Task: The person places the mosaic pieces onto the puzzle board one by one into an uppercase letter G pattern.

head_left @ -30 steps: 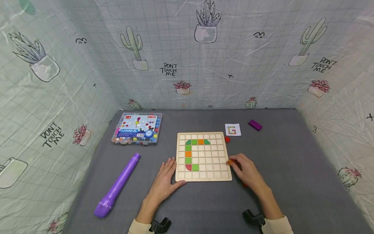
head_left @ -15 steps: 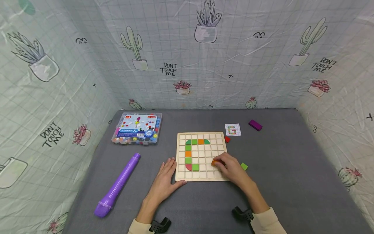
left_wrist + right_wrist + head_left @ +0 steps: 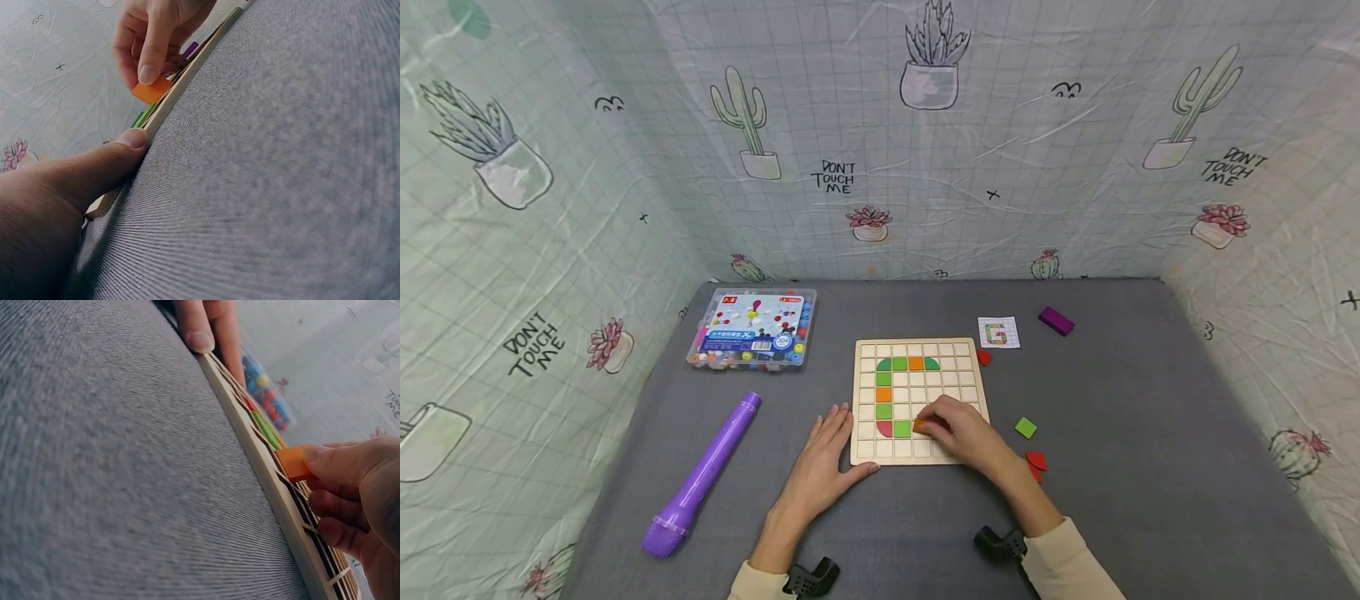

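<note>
A wooden grid board point(image 3: 951, 450) lies on the grey table, with green, orange and red tiles set in some of its squares. My right hand point(image 3: 958, 429) pinches an orange square tile point(image 3: 294, 464) between thumb and fingers, tilted at the board's surface. In the head view that tile is right beside the green tile point(image 3: 902, 429) of the lower row. My left hand point(image 3: 820, 458) rests at the board's left side with fingers extended, its thumb point(image 3: 132, 138) against the front edge. The right hand covers some squares in the head view.
Right of the board lie a loose green tile point(image 3: 1026, 427) and red pieces point(image 3: 1036, 461); another red piece point(image 3: 983, 357) is by its upper right. A pattern card point(image 3: 998, 332) and purple block point(image 3: 1056, 322) lie behind. Left are a clear bead box point(image 3: 751, 329) and purple toy microphone point(image 3: 703, 471).
The right hand has carried the orange tile leftward from the board's right edge to the lower row, uncovering the green and red pieces on the table. The left hand stays put.
</note>
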{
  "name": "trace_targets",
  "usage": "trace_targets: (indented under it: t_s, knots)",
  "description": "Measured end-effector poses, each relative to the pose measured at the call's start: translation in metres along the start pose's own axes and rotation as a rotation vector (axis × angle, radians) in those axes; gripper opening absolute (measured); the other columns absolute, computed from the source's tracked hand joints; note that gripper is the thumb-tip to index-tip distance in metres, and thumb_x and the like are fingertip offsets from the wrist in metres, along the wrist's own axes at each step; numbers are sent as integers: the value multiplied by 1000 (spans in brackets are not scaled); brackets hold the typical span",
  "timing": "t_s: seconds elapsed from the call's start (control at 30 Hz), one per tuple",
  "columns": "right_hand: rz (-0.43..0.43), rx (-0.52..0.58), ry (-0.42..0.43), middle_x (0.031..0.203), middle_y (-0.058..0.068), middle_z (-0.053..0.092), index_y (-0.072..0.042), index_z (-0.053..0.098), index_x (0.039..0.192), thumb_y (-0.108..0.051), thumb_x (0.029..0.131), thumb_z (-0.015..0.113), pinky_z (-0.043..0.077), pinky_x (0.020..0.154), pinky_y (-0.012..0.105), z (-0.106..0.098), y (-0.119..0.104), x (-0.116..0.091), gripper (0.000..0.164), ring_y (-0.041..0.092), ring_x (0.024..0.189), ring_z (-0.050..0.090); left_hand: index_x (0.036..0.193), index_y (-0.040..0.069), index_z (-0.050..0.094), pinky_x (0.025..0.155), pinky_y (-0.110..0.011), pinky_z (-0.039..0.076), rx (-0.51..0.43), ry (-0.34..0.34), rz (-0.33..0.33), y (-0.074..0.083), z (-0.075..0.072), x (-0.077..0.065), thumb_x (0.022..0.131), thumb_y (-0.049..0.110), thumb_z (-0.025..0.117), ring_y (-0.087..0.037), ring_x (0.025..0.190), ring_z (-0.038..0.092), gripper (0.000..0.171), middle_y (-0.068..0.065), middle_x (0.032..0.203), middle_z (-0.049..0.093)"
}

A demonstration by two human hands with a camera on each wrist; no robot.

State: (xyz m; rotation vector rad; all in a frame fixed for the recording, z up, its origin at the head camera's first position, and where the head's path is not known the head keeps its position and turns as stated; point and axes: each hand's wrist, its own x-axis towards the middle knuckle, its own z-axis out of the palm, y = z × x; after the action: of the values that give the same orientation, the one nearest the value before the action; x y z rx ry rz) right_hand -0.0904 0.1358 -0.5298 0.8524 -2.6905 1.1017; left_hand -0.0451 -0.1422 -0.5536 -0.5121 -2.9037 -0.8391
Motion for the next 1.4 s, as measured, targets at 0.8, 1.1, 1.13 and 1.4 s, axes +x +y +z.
trace_targets:
  t_s: [0.8,1.1,1.13,1.4]
  knots:
    - [-87,-64,41,91,-3,62,-11,81,95,-11,86,78,55,67,21,9,5,3,9,4,76,58,151,0,42,130,-47,19,10,-14,-8,0,-1,0,85,55,73,-32,152,30,92,-16,161,36]
    - [-83,-79,40,91,-1,63,-10,80,97,-10,87,77,56,69,22,8,3,3,10,6,77,59,151,0,43,130,-47,20,13,-4,-2,1,-1,0,84,54,74,-32,152,32,91,-16,160,37]
    - [-75,-81,35,92,-1,64,-10,80,97,-11,88,77,57,70,23,7,3,3,10,6,77,59,151,0,43,130,-46,20,14,-4,-1,1,-1,0,84,54,74,-31,152,32,91,-16,160,37]
    - [5,-109,42,92,-3,62,-12,77,100,-17,91,75,54,68,22,0,6,4,11,3,75,53,151,0,43,129,-48,20,8,-1,-3,0,0,0,85,55,74,-32,152,32,91,-16,160,38]
